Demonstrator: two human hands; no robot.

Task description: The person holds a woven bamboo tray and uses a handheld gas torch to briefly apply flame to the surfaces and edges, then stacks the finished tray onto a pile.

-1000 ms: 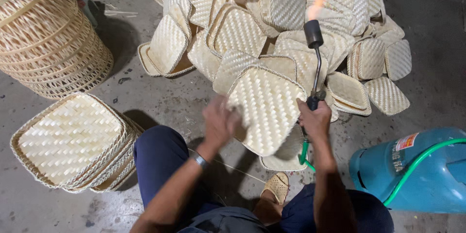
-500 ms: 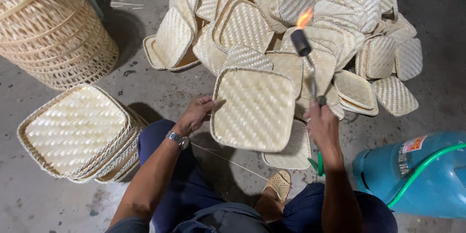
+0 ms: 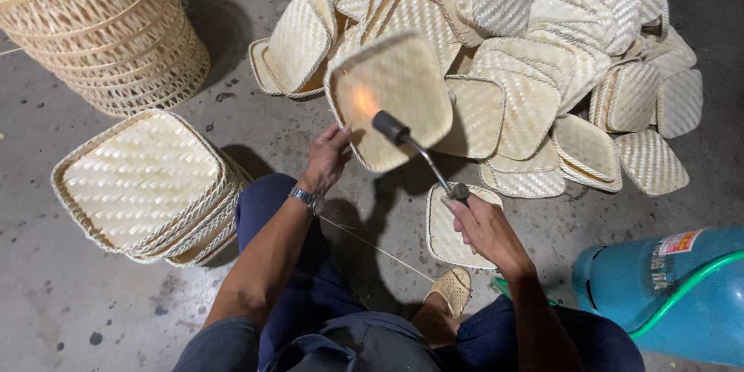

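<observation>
Torch on woven tray
L hand (image 3: 327, 156) gripped tray (image 3: 399, 85) edge at 7 o'clock; R hand (image 3: 482, 225) clenched torch (image 3: 418, 153), flame (image 3: 364, 101) licked tray w/ basket pile (image 3: 558, 39) behind.

Tray heap (image 3: 542, 54): woven bamboo, square with rounded corners, piled loosely on the concrete floor (image 3: 46, 302). Tray stack (image 3: 143, 182): neat, face down, lower left. Tall basket (image 3: 101, 23): open weave, upper left. Blue gas cylinder (image 3: 666, 294): lying lower right, green hose (image 3: 674, 294) across it. Woven sandal (image 3: 452, 289): bottom centre.
</observation>
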